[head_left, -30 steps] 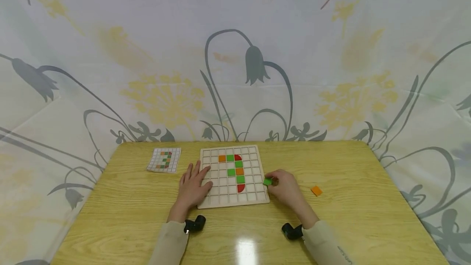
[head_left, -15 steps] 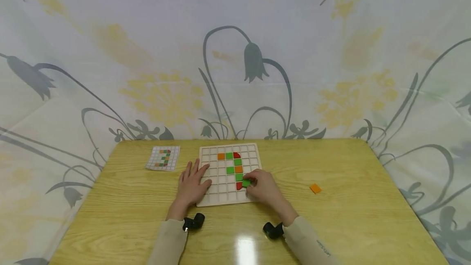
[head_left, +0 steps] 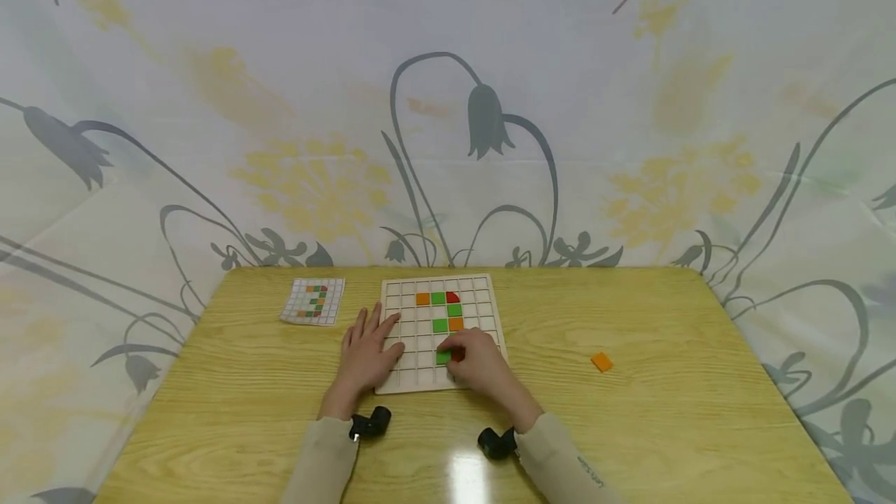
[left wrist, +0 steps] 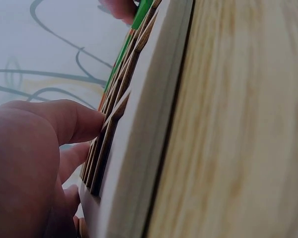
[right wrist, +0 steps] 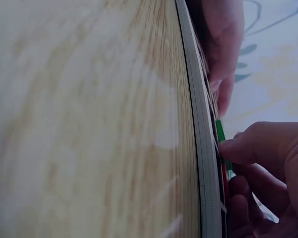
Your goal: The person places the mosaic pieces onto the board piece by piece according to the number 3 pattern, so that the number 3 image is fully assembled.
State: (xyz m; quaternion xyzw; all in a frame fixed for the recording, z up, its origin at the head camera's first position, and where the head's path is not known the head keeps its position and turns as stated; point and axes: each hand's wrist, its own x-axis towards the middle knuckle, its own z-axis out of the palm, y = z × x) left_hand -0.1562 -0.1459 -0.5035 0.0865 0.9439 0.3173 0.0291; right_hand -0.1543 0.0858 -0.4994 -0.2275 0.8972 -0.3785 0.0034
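Note:
A wooden grid board [head_left: 410, 377] lies on the table, with orange, green and red tiles set in its cells. My left hand [head_left: 365, 362] rests on the board's left side, fingers spread and holding nothing. Thumb and fingers of my right hand [head_left: 483, 368] pinch a green square tile [head_left: 443, 358] over a cell in the lower middle, just left of the red tile. In the right wrist view the green tile [right wrist: 220, 131] stands tilted at the board's surface, near a red tile [right wrist: 225, 183]. The right hand covers part of the tile column.
A paper card [head_left: 312, 302] printed with a coloured grid pattern lies left of the board. One loose orange tile [head_left: 601, 362] is on the table [head_left: 672, 411] to the right. Behind the table hangs a flower-printed cloth [head_left: 595, 201].
My right hand has carried the green tile leftward from beyond the board's right edge, past the red tile, to the lower middle cells. The left hand stays in place.

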